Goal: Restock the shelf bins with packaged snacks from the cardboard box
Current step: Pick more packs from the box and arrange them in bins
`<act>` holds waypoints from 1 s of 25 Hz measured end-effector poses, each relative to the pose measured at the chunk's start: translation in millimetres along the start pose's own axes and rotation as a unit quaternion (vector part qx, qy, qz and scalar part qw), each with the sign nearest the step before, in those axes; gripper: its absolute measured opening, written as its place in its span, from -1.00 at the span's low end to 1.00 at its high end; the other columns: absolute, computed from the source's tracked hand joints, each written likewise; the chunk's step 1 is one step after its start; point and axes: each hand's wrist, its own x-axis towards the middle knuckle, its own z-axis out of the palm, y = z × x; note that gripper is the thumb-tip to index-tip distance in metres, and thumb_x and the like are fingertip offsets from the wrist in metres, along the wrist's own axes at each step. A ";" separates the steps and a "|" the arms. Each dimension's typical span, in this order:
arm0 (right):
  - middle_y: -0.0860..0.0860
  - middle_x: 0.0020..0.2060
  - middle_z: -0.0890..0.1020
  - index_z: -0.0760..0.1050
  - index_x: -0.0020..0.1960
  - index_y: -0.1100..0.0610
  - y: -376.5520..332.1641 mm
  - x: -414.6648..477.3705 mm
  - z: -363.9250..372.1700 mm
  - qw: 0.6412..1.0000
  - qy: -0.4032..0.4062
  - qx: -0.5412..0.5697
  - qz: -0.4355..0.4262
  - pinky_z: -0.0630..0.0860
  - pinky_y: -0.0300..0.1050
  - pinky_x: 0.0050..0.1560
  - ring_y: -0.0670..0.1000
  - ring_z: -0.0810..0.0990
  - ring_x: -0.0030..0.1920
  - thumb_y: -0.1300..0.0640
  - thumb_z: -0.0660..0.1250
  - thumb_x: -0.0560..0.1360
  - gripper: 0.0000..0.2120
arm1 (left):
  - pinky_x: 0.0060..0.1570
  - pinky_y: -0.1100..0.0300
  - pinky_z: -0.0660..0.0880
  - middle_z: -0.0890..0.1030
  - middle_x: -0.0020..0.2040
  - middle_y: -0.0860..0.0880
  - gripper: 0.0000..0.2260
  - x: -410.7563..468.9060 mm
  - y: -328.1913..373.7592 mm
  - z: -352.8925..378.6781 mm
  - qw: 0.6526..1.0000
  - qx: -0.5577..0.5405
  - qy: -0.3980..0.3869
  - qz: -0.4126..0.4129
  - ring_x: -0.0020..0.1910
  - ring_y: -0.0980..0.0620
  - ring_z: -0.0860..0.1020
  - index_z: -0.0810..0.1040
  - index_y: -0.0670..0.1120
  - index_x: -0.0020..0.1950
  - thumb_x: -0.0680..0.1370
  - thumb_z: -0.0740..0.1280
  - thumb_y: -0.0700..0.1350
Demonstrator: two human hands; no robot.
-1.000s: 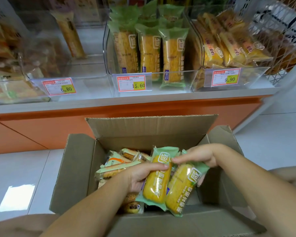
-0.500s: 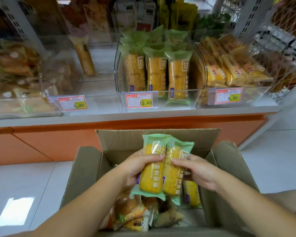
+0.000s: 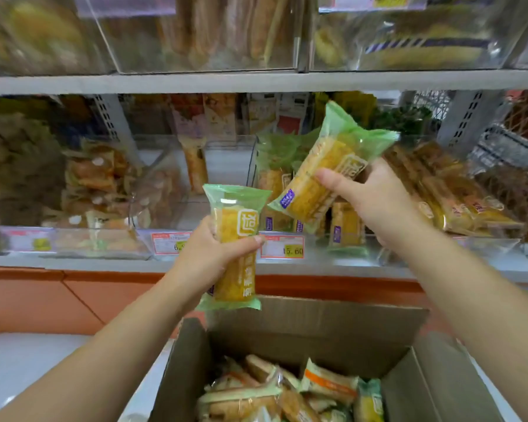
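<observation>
- Shelf's clear plastic bin (image 3: 320, 249) is waiting
- left hand (image 3: 209, 257) is gripping a green-wrapped yellow bread pack (image 3: 237, 216) mid-body
- right hand (image 3: 371, 205) is clasping a second pack (image 3: 323, 169), seemingly light, squashy

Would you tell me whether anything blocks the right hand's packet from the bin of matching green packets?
Nothing visible does: the packet in the right hand is held in front of that bin, whose top looks open.

Before me, an orange base panel (image 3: 43, 296) runs just under the grey shelf board (image 3: 73, 263), with pale floor (image 3: 28, 360) below and a perforated upright (image 3: 113, 123) behind.
</observation>
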 end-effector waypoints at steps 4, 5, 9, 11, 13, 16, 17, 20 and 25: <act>-0.14 -0.01 0.60 0.45 0.20 -0.02 31.3 37.6 44.9 0.980 -0.133 -0.143 0.035 0.40 -0.40 -0.19 -0.13 0.58 -0.01 -0.10 0.51 0.37 -0.53 | 0.08 -0.01 0.58 0.68 -0.01 0.10 -0.34 16.7 -0.4 -10.0 0.998 0.041 0.028 0.028 0.00 0.11 0.65 0.48 0.10 0.16 0.12 0.57 0.22; -0.14 -0.04 0.61 0.46 0.13 -0.07 37.6 41.9 53.1 0.969 -0.184 -0.157 0.053 0.41 -0.40 -0.22 -0.13 0.59 -0.04 -0.06 0.51 0.39 -0.62 | 0.09 -0.03 0.58 0.68 0.00 0.10 -0.34 20.2 -2.3 -12.0 0.998 0.042 0.023 0.027 0.00 0.11 0.65 0.48 0.10 0.17 0.14 0.57 0.21; -0.10 -0.06 0.68 0.54 0.01 -0.06 51.6 59.7 62.7 0.947 -0.255 -0.156 0.116 0.58 -0.13 0.01 -0.06 0.64 -0.02 -0.09 0.52 0.37 -0.71 | 0.10 -0.08 0.59 0.68 0.04 0.10 -0.32 29.8 -12.1 -16.4 0.999 0.046 -0.009 0.007 0.03 0.09 0.66 0.47 0.11 0.20 0.16 0.58 0.24; -0.03 -0.05 0.69 0.57 0.07 0.01 55.7 65.3 62.8 0.952 -0.213 -0.178 0.126 0.61 -0.07 -0.07 0.00 0.65 -0.03 -0.18 0.53 0.30 -0.56 | 0.09 -0.05 0.59 0.67 0.03 0.10 -0.34 31.8 -14.4 -17.7 0.999 0.041 -0.015 0.002 0.02 0.10 0.66 0.47 0.10 0.21 0.18 0.58 0.22; 0.00 -0.07 0.68 0.54 0.06 0.06 60.6 64.6 65.3 0.959 -0.178 -0.170 0.139 0.57 -0.14 -0.21 0.01 0.65 -0.08 -0.16 0.52 0.33 -0.58 | 0.05 0.00 0.60 0.67 0.01 0.11 -0.39 32.4 -13.8 -16.2 0.999 0.040 -0.018 0.002 0.00 0.11 0.66 0.47 0.10 0.20 0.22 0.59 0.18; 0.00 -0.10 0.67 0.51 -0.04 0.03 57.4 59.9 68.4 0.959 -0.192 -0.133 0.162 0.60 -0.06 -0.06 0.04 0.64 -0.06 -0.11 0.49 0.40 -0.71 | 0.03 0.03 0.60 0.66 0.02 0.10 -0.47 30.1 -12.0 -13.2 0.999 0.041 -0.012 -0.003 0.01 0.09 0.65 0.48 0.10 0.19 0.30 0.59 0.10; 0.00 -0.10 0.67 0.52 -0.03 0.03 56.5 60.5 67.2 0.955 -0.202 -0.147 0.162 0.60 -0.04 0.00 0.04 0.64 -0.04 -0.14 0.47 0.40 -0.70 | 0.05 0.00 0.60 0.66 0.02 0.09 -0.46 29.0 -11.0 -12.5 0.999 0.039 -0.012 -0.005 0.02 0.09 0.65 0.48 0.09 0.20 0.30 0.59 0.10; 0.00 -0.07 0.68 0.55 0.06 0.06 54.3 60.6 61.1 0.947 -0.210 -0.192 0.150 0.64 -0.05 -0.01 0.02 0.66 -0.05 -0.20 0.43 0.41 -0.62 | 0.08 -0.04 0.60 0.67 0.04 0.09 -0.36 24.3 -6.7 -9.6 0.999 0.031 -0.013 -0.006 0.02 0.09 0.65 0.47 0.09 0.21 0.22 0.61 0.18; 0.06 -0.13 0.67 0.53 -0.02 0.15 46.3 51.4 46.5 0.942 -0.174 -0.233 0.170 0.65 -0.02 -0.06 0.04 0.68 -0.13 -0.25 0.40 0.42 -0.54 | 0.10 -0.09 0.60 0.68 0.07 0.07 -0.29 17.3 3.6 8.3 1.000 -0.004 -0.031 0.003 0.04 0.05 0.67 0.47 0.08 0.23 0.15 0.59 0.22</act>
